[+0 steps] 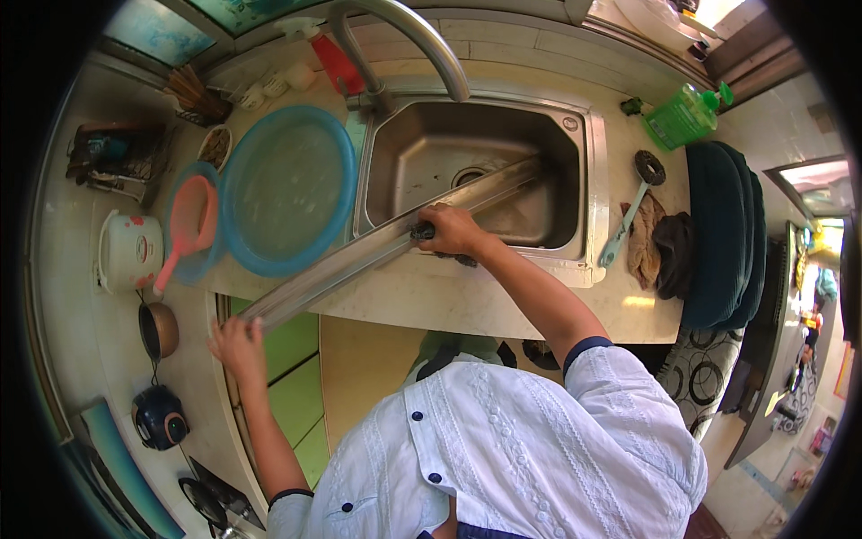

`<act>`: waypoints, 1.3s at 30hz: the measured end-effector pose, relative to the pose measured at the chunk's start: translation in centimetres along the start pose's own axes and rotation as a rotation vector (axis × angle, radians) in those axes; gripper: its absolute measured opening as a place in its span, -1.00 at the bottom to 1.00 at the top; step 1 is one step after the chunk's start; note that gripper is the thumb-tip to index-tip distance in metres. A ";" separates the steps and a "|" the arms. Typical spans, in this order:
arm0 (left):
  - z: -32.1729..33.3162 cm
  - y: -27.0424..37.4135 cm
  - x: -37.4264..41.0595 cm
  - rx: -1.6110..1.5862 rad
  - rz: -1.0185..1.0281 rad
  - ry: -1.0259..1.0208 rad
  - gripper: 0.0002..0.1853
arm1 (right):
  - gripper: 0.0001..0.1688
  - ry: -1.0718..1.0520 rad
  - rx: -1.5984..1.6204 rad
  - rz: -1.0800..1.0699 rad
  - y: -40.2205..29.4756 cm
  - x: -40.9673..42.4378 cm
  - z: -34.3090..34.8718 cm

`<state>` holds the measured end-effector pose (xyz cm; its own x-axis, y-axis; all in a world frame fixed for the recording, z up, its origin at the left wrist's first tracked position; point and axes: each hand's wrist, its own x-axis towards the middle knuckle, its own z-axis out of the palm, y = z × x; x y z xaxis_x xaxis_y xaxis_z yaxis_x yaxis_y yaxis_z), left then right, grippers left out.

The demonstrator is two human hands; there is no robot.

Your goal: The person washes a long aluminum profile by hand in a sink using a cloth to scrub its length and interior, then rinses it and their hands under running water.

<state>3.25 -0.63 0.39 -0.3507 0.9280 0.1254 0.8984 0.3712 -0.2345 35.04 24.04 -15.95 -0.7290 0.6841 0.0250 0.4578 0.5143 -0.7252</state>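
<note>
A long, shiny metal channel (pixel 337 268) lies slantwise, its far end down in the steel sink (pixel 417 158) and its near end past the counter's front edge. My left hand (pixel 239 343) holds that near end. My right hand (pixel 450 230) presses a dark scouring pad (pixel 422 231) against the channel near the sink's front rim. Another dark scrap lies on the rim below my right hand. The curved faucet (pixel 431 34) arches over the sink. Left of the sink stands a blue basin (pixel 232 202) with cloudy water.
A pink dipper (pixel 192 215) rests in a smaller blue basin. Behind stand a red spray bottle (pixel 335 60) and bamboo sticks. To the right are a green soap bottle (pixel 680 120), a long-handled scrubber (pixel 626 226), rags (pixel 646 236) and dark teal cushions (pixel 717 236). A white rice cooker (pixel 131 250) stands left.
</note>
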 end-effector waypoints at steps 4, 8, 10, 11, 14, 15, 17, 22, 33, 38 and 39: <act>2.3 8.2 0.2 -0.312 0.325 -0.051 -0.55 | -0.53 -0.013 -0.009 0.013 -1.1 0.6 -0.5; 5.8 14.2 2.8 -0.278 0.487 -0.172 -0.51 | -0.55 -0.084 -0.008 0.043 -2.3 1.5 -1.4; 7.1 15.5 4.1 -0.245 0.521 -0.208 -0.60 | -0.56 -0.075 -0.017 0.033 -2.7 1.5 -1.5; 7.4 15.5 4.4 -0.231 0.511 -0.289 -0.64 | -0.57 -0.072 -0.021 0.026 -3.0 1.5 -1.5; 6.8 15.6 5.8 -0.278 0.511 -0.491 -0.74 | -0.59 0.017 -0.048 0.011 -3.2 1.8 -0.8; 6.6 14.9 6.4 -0.356 0.510 -0.530 -0.75 | -0.61 0.061 -0.040 -0.012 -4.1 2.0 -0.4; 6.7 13.8 7.3 -0.438 0.517 -0.572 -0.77 | -0.65 0.145 -0.021 -0.073 -6.9 2.5 0.5; 6.8 12.3 8.0 -0.467 0.529 -0.601 -0.76 | -0.68 0.157 -0.033 -0.033 -6.1 2.5 2.0; 5.6 11.4 7.7 -0.659 0.412 -0.781 -0.70 | -0.66 0.195 -0.126 0.178 9.3 3.5 -2.0; 3.4 11.0 7.6 -0.751 0.237 -0.967 -0.71 | -0.75 0.171 0.082 -0.103 0.5 3.0 -0.4; 3.4 10.6 7.6 -0.751 0.229 -0.961 -0.70 | -0.75 0.189 0.062 -0.063 1.4 3.2 -0.1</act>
<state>9.24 10.43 -4.41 0.0679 0.7331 -0.6768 0.7822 0.3820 0.4922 33.39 26.99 -16.78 -0.6438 0.7396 0.1962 0.3781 0.5304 -0.7588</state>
